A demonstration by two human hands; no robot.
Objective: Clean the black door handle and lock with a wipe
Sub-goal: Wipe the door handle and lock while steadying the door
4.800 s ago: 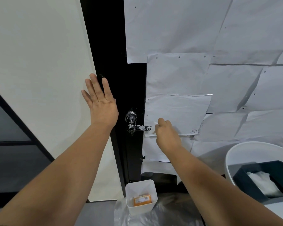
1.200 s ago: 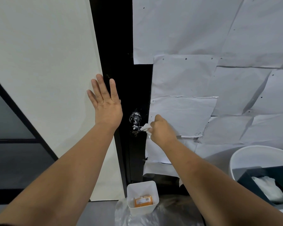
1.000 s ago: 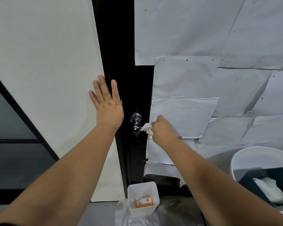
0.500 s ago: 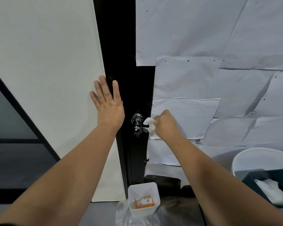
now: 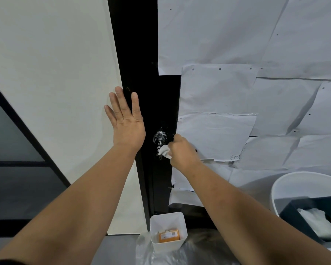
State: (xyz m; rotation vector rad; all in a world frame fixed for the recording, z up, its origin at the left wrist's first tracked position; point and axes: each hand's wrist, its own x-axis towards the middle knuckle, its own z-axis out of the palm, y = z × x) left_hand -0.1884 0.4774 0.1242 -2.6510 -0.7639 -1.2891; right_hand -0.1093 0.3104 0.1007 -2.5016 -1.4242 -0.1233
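The black door (image 5: pixel 139 54) stands in front of me, most of its right side covered with white paper sheets (image 5: pixel 237 44). Its black handle and lock (image 5: pixel 159 137) is smeared with white foam. My right hand (image 5: pixel 182 152) grips a crumpled white wipe (image 5: pixel 164 150) and presses it against the handle just below the round lock; the lever is hidden behind the wipe and hand. My left hand (image 5: pixel 125 121) lies flat, fingers spread, on the door's left edge and the pale wall beside it.
On the floor below the handle stands a white square bin (image 5: pixel 167 222) holding an orange packet (image 5: pixel 168 235), on clear plastic. At the lower right a white round tub (image 5: pixel 294 180) holds a dark box (image 5: pixel 298 209) with white wipes (image 5: pixel 315 222). A dark glass panel (image 5: pixel 11 150) is at left.
My right hand with the wipe has dropped from beside the lock's right side to the handle just under it. The left hand has stayed flat on the door edge.
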